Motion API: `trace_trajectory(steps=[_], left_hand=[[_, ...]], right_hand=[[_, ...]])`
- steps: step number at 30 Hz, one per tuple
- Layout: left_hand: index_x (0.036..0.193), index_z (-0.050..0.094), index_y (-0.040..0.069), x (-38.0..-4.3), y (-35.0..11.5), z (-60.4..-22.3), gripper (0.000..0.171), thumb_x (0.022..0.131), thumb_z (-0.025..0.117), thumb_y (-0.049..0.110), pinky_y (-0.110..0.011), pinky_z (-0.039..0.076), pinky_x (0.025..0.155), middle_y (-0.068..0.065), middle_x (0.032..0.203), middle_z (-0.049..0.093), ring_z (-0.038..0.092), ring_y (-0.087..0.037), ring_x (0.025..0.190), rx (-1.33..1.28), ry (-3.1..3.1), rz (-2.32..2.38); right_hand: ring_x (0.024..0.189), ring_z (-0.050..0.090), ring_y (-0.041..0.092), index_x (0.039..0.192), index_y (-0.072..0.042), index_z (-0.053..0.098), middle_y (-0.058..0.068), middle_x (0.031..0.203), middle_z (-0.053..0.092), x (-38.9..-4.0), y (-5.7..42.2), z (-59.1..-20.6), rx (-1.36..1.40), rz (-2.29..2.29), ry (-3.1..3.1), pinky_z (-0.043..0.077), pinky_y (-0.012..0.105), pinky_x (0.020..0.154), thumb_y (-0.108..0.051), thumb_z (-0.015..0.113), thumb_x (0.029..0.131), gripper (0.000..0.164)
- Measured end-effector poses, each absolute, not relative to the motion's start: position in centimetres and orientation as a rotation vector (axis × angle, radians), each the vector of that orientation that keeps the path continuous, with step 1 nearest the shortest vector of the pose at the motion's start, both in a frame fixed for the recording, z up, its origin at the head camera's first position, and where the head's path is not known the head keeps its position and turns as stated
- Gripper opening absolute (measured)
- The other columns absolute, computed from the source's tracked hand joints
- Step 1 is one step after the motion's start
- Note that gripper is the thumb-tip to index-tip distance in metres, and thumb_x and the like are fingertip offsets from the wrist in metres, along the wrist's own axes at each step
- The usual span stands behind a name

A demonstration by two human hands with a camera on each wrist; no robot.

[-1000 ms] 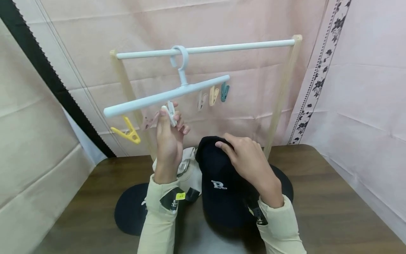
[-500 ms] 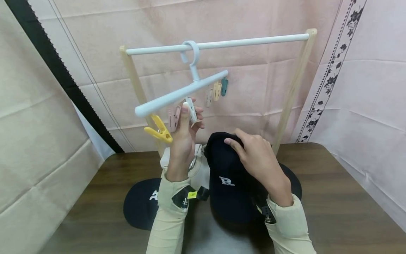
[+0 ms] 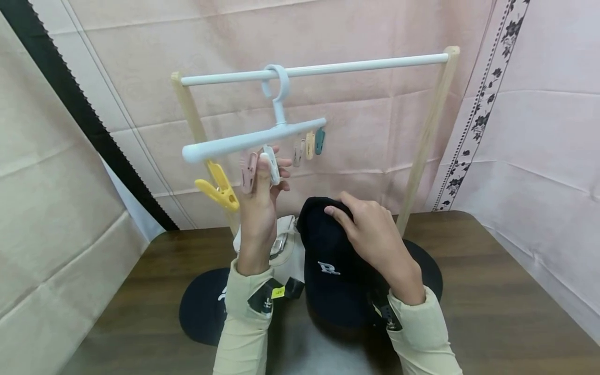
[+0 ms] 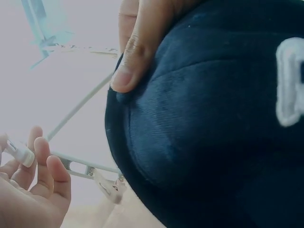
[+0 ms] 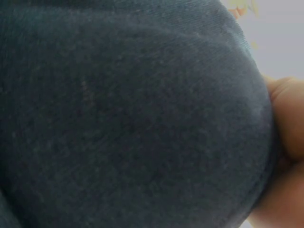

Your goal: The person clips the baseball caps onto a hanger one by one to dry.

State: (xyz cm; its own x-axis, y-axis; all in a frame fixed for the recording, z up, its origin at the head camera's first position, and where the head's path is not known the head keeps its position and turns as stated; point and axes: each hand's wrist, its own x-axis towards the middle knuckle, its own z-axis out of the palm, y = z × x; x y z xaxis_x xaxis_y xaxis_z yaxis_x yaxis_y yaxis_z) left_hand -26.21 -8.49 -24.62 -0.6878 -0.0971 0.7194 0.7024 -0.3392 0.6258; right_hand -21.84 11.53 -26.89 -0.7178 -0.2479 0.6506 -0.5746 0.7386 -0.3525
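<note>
My left hand (image 3: 259, 219) is raised and pinches a pale blue clothespin (image 3: 270, 165) between thumb and finger, under the left half of a light blue hanger (image 3: 248, 140). A pink clothespin (image 3: 249, 173) and a yellow clothespin (image 3: 217, 187) hang left of that hand. My right hand (image 3: 377, 242) grips the top edge of a navy baseball cap (image 3: 328, 297) with a white letter on its front, thumb on the outer side. In the left wrist view the cap (image 4: 199, 123) fills the right side. Cap fabric (image 5: 137, 118) covers most of the right wrist view.
The hanger hooks over a pale rail (image 3: 365, 66) on wooden posts (image 3: 428, 140). Grey, cream and teal clothespins (image 3: 320, 141) hang at its right end. A white cap (image 3: 290, 255) and a dark cap (image 3: 203, 307) lie on the brown table (image 3: 506, 291); another dark brim (image 3: 424, 268) shows at right.
The hanger has turned and now tilts less, its left end nearer the left post. My left hand keeps its pinch on the pale blue clothespin. The right hand stays on the cap; the view shifted slightly.
</note>
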Motion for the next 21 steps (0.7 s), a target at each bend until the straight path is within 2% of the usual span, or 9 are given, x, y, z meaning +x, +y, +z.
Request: trace_trajectory(steps=[4, 9, 12, 16, 21], left_hand=[[0.133, 0.065, 0.006, -25.99, -8.6, -24.47, 0.055, 0.102, 0.06, 0.051, -0.026, 0.051, 0.074, -0.001, 0.103, 0.074, 0.058, -0.018, 0.09, -0.798, -1.382, -2.052], [0.14, 0.058, -0.004, -25.8, -8.73, -24.33, 0.069, 0.1, 0.062, 0.052, -0.026, 0.05, 0.076, 0.0, 0.107, 0.071, 0.056, -0.017, 0.094, -0.802, -1.39, -2.048], [0.141, 0.057, -0.004, -25.74, -8.71, -24.33, 0.072, 0.098, 0.063, 0.053, -0.025, 0.049, 0.076, -0.001, 0.108, 0.07, 0.056, -0.017, 0.095, -0.783, -1.373, -2.054], [0.138, 0.061, -0.001, -25.65, -8.68, -24.25, 0.069, 0.095, 0.067, 0.053, -0.024, 0.05, 0.073, -0.003, 0.106, 0.073, 0.058, -0.017, 0.092, -0.757, -1.332, -2.04], [0.134, 0.064, -0.005, -25.68, -8.4, -24.19, 0.068, 0.095, 0.07, 0.051, -0.024, 0.052, 0.07, -0.004, 0.103, 0.076, 0.061, -0.018, 0.089, -0.758, -1.334, -1.967]], right_hand=[[0.055, 0.045, 0.018, 0.093, -0.013, 0.062, -0.004, 0.06, 0.036, -21.88, 11.54, -26.89, 0.625, 0.743, -2.362, 0.039, 0.035, 0.056, -0.03, 0.066, 0.106, 0.021], [0.055, 0.043, 0.018, 0.09, -0.014, 0.059, -0.005, 0.061, 0.033, -21.95, 11.66, -26.89, 0.628, 0.751, -2.359, 0.037, 0.035, 0.054, -0.03, 0.065, 0.106, 0.024], [0.055, 0.041, 0.018, 0.089, -0.014, 0.057, -0.005, 0.062, 0.031, -21.99, 11.82, -26.95, 0.622, 0.753, -2.352, 0.036, 0.034, 0.054, -0.03, 0.065, 0.107, 0.025], [0.055, 0.04, 0.018, 0.088, -0.014, 0.056, -0.005, 0.063, 0.03, -22.04, 11.86, -26.93, 0.622, 0.759, -2.356, 0.035, 0.034, 0.054, -0.03, 0.065, 0.107, 0.026], [0.057, 0.044, 0.019, 0.092, -0.014, 0.06, -0.005, 0.062, 0.033, -22.1, 12.02, -26.84, 0.618, 0.778, -2.365, 0.039, 0.036, 0.056, -0.031, 0.064, 0.107, 0.023]])
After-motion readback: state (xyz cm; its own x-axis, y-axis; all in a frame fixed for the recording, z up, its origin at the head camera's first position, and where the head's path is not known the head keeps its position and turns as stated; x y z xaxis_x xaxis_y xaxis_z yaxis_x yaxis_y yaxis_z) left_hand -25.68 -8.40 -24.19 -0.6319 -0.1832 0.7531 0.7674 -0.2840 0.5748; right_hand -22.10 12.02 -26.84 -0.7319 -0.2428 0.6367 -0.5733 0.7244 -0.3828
